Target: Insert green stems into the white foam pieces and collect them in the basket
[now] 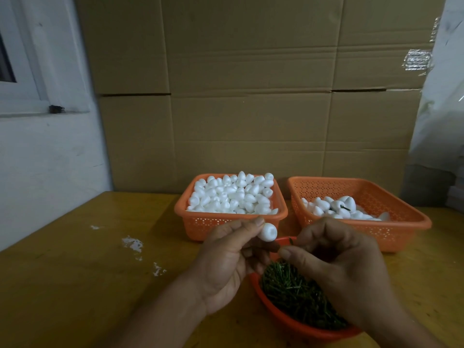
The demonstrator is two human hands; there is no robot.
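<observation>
The fingers (247, 228) of the left hand (226, 262) pinched a white foam piece (268, 231) at their tips, thumb on top, holding it up above the near edge of the left basket (200, 226). The right hand (336, 267) sat just beside it with its fingers curled in and the thumb pressed toward the forefinger; a short green stem (291, 241) showed at that pinch, its tip near the foam piece but apart from it. Both hands hovered over a round orange bowl (283, 318) at the front of the desk (75, 285), which held a heap of loose green stems (296, 295).

Behind the hands stood two orange perforated baskets side by side. The left basket was filled to the rim with plain white foam pieces (231, 194). The right basket (401, 227) held a smaller pile of foam pieces (336, 208) in its near left part, at least one with a dark stem sticking out.

A few white scraps (133, 243) lay on the yellow desk to the left of the hands. Flattened cardboard (251, 96) stood upright behind the baskets, with a white wall and window frame (37, 96) to the left.
</observation>
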